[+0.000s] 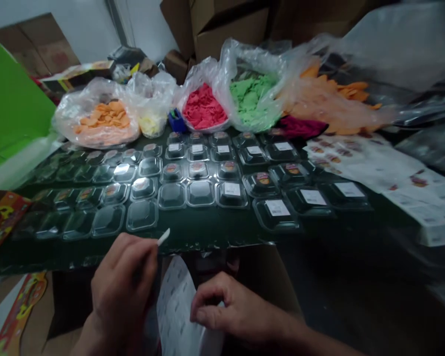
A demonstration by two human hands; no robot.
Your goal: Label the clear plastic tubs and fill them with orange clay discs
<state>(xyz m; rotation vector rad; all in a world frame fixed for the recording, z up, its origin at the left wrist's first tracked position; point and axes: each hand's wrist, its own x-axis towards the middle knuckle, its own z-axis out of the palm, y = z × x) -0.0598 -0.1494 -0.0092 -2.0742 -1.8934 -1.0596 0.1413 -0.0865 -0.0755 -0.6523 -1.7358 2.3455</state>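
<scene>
Head view: left hand (124,282) pinches a small white sticker (163,237), just peeled; right hand (230,309) pinches the curled label sheet (176,306) below the tabletop (207,237) edge. Step: labelling. Next, prob. press sticker flat on an unlabelled clear container (142,215) nearby.
</scene>
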